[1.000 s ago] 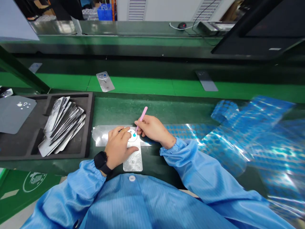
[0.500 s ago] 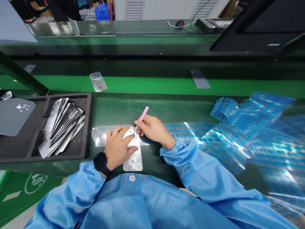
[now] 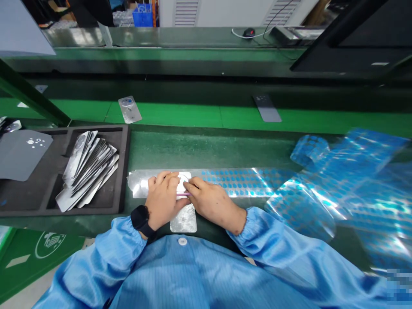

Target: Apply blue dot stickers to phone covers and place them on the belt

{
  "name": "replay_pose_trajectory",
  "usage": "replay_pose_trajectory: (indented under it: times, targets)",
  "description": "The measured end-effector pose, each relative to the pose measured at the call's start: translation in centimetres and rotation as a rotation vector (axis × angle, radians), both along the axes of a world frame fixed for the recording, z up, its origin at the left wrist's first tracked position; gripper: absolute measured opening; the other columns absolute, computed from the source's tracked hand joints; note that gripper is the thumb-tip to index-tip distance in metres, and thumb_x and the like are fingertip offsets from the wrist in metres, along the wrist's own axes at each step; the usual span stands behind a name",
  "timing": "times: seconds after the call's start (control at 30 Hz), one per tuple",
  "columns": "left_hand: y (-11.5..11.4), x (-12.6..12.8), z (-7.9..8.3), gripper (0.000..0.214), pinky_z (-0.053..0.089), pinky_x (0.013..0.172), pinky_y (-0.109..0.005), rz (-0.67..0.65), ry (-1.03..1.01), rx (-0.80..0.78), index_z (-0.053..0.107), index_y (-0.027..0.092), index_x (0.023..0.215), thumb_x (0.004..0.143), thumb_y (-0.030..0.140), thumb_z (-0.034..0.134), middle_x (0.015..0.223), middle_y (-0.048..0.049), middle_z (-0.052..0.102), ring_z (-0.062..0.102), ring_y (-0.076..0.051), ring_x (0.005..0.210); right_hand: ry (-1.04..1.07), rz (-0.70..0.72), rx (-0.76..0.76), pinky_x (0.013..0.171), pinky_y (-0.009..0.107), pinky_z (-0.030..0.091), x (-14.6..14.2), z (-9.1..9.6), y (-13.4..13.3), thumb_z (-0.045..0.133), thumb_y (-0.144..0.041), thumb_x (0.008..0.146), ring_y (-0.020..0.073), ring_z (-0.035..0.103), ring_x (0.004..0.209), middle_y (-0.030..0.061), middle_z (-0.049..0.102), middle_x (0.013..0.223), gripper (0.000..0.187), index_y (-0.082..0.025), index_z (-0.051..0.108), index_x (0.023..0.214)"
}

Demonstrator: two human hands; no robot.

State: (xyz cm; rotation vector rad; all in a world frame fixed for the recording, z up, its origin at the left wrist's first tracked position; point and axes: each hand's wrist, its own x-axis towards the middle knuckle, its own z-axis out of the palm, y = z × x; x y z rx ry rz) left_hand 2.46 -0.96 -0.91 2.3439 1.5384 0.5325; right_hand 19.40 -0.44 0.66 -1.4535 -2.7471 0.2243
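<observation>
A silvery phone back cover point(image 3: 183, 219) lies on the bench in front of me, its camera ring point(image 3: 182, 182) partly covered by fingers. My left hand point(image 3: 163, 193) holds the cover down from its left side, fingers bent over the upper part and thumb across the middle. In my right hand point(image 3: 210, 201) are pink tweezers point(image 3: 183, 194), now lying nearly level across the cover; most of their length is hidden. The right fingertips press at the ring. Beneath the cover runs a clear strip with rows of blue round stickers point(image 3: 238, 182).
A dark foam tray point(image 3: 124, 171) at left holds a fanned stack of covers point(image 3: 90, 171) and grey panels point(image 3: 24, 154). Crumpled sticker film point(image 3: 350, 193) spreads at right. Behind, a green belt point(image 3: 193, 113) carries a silvery cover point(image 3: 129, 110) and a grey one point(image 3: 268, 108).
My right hand has turned from a pen-like hold to pressing at the ring, tweezers swung from upright to level. Covers on the belt have shifted left relative to the bench.
</observation>
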Motion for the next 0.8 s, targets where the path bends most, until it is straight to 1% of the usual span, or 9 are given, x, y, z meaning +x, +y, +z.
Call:
replay_pose_trajectory:
  times: [0.07,0.2,0.27,0.37,0.53,0.63,0.7,0.73,0.8]
  targets:
    - [0.0,0.0,-0.1,0.042,0.038,0.089,-0.05,-0.003,-0.009,0.008,0.052,0.018,0.106,0.077,0.039,0.074,0.125,-0.014,0.063,0.05,-0.032,0.119,-0.021,0.001,0.004,0.061,0.027,0.045,-0.1,0.0,-0.1,0.049,-0.015,0.091,0.0177,0.063,0.073,0.0105,0.067,0.099,0.022,-0.017,0.067,0.103]
    - [0.0,0.1,-0.1,0.044,0.039,0.087,-0.05,-0.003,-0.014,0.022,0.051,0.017,0.105,0.075,0.039,0.075,0.124,-0.0148,0.063,0.05,-0.033,0.118,-0.003,-0.013,0.022,0.06,0.027,0.045,-0.1,0.0,-0.2,0.049,-0.016,0.091,0.0181,0.064,0.075,0.0103,0.067,0.106,0.023,-0.017,0.066,0.108]
    - [0.0,0.1,-0.1,0.042,0.039,0.086,-0.05,0.0,-0.02,0.033,0.051,0.017,0.104,0.076,0.04,0.074,0.124,-0.0151,0.063,0.051,-0.032,0.117,0.005,-0.011,0.021,0.061,0.027,0.046,-0.1,0.0,-0.2,0.05,-0.015,0.091,0.018,0.064,0.076,0.01,0.067,0.105,0.023,-0.017,0.066,0.106]
    - [0.0,0.1,-0.2,0.042,0.039,0.085,-0.05,-0.006,-0.033,0.046,0.051,0.016,0.103,0.077,0.041,0.073,0.123,-0.0154,0.063,0.052,-0.032,0.116,0.008,-0.005,-0.009,0.064,0.027,0.047,-0.1,0.0,-0.2,0.049,-0.014,0.09,0.0187,0.064,0.077,0.0099,0.067,0.103,0.021,-0.017,0.067,0.101]
    - [0.0,0.1,-0.5,0.048,0.04,0.085,-0.051,0.013,-0.056,0.056,0.051,0.016,0.105,0.075,0.045,0.074,0.122,-0.0169,0.062,0.052,-0.033,0.115,0.083,-0.03,-0.07,0.068,0.029,0.05,0.2,0.1,0.2,0.048,-0.014,0.088,0.0194,0.066,0.082,0.0105,0.064,0.113,0.026,-0.019,0.065,0.108]
    - [-0.2,0.2,-0.5,0.054,0.04,0.086,-0.052,0.012,-0.048,0.035,0.05,0.017,0.11,0.073,0.048,0.076,0.123,-0.0173,0.06,0.051,-0.033,0.116,0.208,-0.072,-0.122,0.077,0.032,0.052,0.7,-0.2,1.3,0.054,-0.021,0.085,0.0219,0.065,0.091,0.0109,0.062,0.112,0.023,-0.019,0.063,0.106]
    - [-0.2,0.4,-0.6,0.061,0.041,0.086,-0.052,0.016,-0.02,0.024,0.05,0.018,0.113,0.069,0.049,0.078,0.126,-0.0173,0.057,0.05,-0.034,0.116,0.287,-0.139,-0.11,0.084,0.036,0.051,0.8,-0.5,2.5,0.058,-0.027,0.08,0.0247,0.064,0.097,0.0129,0.06,0.114,0.031,-0.018,0.061,0.11]
    - [-0.2,0.6,-0.7,0.063,0.042,0.085,-0.052,0.031,-0.003,0.027,0.05,0.019,0.114,0.067,0.05,0.079,0.127,-0.0172,0.056,0.05,-0.034,0.115,0.309,-0.164,-0.104,0.085,0.037,0.051,0.7,-0.7,3.2,0.058,-0.028,0.078,0.0257,0.064,0.097,0.0137,0.059,0.114,0.032,-0.018,0.06,0.108]
    - [0.0,1.0,-1.1,0.067,0.043,0.082,-0.052,0.083,0.022,0.053,0.05,0.021,0.116,0.065,0.051,0.08,0.127,-0.0171,0.053,0.049,-0.034,0.113,0.353,-0.181,-0.128,0.082,0.038,0.051,0.3,-0.9,4.6,0.057,-0.03,0.074,0.026,0.064,0.091,0.0124,0.062,0.105,0.024,-0.02,0.061,0.096]
